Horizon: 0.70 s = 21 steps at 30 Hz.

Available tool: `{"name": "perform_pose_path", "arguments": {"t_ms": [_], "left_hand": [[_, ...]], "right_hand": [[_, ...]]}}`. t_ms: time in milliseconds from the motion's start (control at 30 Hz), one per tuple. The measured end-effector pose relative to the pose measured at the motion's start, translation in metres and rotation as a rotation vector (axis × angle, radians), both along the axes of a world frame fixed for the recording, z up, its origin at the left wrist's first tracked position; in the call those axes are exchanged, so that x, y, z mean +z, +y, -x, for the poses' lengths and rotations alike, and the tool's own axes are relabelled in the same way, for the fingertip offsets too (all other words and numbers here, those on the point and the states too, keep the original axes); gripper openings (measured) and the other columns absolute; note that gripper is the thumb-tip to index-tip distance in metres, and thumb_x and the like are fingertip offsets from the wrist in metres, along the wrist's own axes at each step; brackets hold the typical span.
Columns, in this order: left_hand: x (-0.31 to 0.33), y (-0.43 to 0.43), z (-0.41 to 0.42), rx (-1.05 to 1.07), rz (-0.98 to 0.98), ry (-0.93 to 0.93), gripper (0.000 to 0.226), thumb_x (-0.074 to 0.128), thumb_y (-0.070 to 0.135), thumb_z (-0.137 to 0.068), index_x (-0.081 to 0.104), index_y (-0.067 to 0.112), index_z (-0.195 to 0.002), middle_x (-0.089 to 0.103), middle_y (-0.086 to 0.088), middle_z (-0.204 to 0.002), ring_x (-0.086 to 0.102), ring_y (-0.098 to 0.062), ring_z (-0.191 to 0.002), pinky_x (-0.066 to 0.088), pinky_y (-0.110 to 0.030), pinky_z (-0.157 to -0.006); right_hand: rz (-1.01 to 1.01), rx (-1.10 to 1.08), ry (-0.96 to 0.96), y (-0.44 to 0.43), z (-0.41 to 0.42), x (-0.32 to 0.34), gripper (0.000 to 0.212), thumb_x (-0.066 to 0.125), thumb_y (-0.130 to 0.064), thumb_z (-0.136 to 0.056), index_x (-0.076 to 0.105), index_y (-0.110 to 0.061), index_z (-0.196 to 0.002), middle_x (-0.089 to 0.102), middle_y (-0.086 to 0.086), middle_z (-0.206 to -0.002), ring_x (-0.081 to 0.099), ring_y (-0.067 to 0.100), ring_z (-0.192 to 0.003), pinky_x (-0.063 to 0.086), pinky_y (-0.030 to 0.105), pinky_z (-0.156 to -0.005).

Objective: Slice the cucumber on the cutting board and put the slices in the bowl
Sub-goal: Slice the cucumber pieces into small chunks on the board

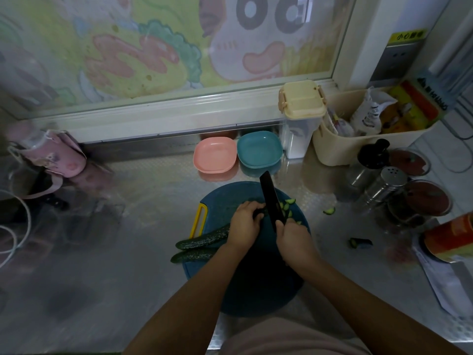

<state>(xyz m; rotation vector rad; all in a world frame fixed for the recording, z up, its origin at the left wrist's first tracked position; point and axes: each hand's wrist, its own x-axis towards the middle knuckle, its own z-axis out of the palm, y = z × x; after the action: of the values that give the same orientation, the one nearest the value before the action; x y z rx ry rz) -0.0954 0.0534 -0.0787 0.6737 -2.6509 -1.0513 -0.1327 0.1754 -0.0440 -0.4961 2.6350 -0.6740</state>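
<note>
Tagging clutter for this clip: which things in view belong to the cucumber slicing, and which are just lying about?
In use: left hand, right hand, black-bladed knife, dark green cucumber, pale green cucumber slices, round blue cutting board, pink square bowl or teal square bowl.
Lying about: cream-lidded clear container, beige plastic basket, steel shaker, pink fabric pouch.

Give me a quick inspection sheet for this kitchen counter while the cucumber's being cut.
Surface: metal counter, round blue cutting board in front.
Job's things: cucumber and slices on board; pink bowl and teal bowl empty behind.
Clutter: stray cucumber pieces off the board; shaker, jars, basket at right.
Hands: left hand holds cucumber; right hand grips knife.
Cables: white cable loops at left edge.
Surroundings: painted window behind.
</note>
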Motion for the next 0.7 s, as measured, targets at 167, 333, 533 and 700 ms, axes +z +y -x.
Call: {"name": "perform_pose_path", "arguments": {"t_ms": [167, 333, 533, 700], "left_hand": [[-0.002, 0.0, 0.0, -0.015, 0.021, 0.001, 0.028, 0.059, -0.001, -0.085, 0.066, 0.009, -0.11, 0.062, -0.01, -0.103, 0.055, -0.023, -0.099, 0.037, -0.021, -0.081], [-0.004, 0.0, 0.001, -0.01, 0.047, 0.014, 0.028, 0.06, -0.002, -0.083, 0.066, 0.007, -0.11, 0.062, -0.012, -0.103, 0.056, -0.025, -0.098, 0.036, -0.02, -0.08], [-0.005, -0.002, 0.001, -0.021, 0.048, 0.024, 0.03, 0.061, -0.002, -0.083, 0.066, 0.006, -0.111, 0.063, -0.013, -0.103, 0.056, -0.026, -0.098, 0.035, -0.018, -0.08], [-0.004, -0.002, 0.0, -0.028, 0.049, 0.032, 0.032, 0.06, -0.003, -0.083, 0.066, 0.006, -0.113, 0.063, -0.013, -0.105, 0.056, -0.026, -0.1, 0.034, -0.017, -0.081]], "right_hand": [[-0.027, 0.009, -0.004, -0.001, 0.0, -0.002, 0.039, 0.027, -0.029, -0.102, 0.052, 0.0, -0.106, 0.061, 0.017, -0.103, 0.058, 0.03, -0.094, 0.036, 0.029, -0.066], [-0.04, 0.007, -0.005, -0.002, -0.001, -0.001, 0.038, 0.028, -0.028, -0.102, 0.053, 0.001, -0.106, 0.063, 0.016, -0.103, 0.06, 0.029, -0.094, 0.033, 0.026, -0.063], [0.019, 0.015, -0.028, -0.01, 0.003, -0.006, 0.037, 0.029, -0.025, -0.102, 0.053, 0.003, -0.103, 0.065, 0.018, -0.096, 0.061, 0.029, -0.085, 0.035, 0.025, -0.059], [0.011, 0.022, -0.018, -0.014, 0.002, -0.015, 0.035, 0.031, -0.025, -0.102, 0.052, 0.003, -0.102, 0.064, 0.019, -0.094, 0.062, 0.03, -0.081, 0.035, 0.026, -0.058]]}}
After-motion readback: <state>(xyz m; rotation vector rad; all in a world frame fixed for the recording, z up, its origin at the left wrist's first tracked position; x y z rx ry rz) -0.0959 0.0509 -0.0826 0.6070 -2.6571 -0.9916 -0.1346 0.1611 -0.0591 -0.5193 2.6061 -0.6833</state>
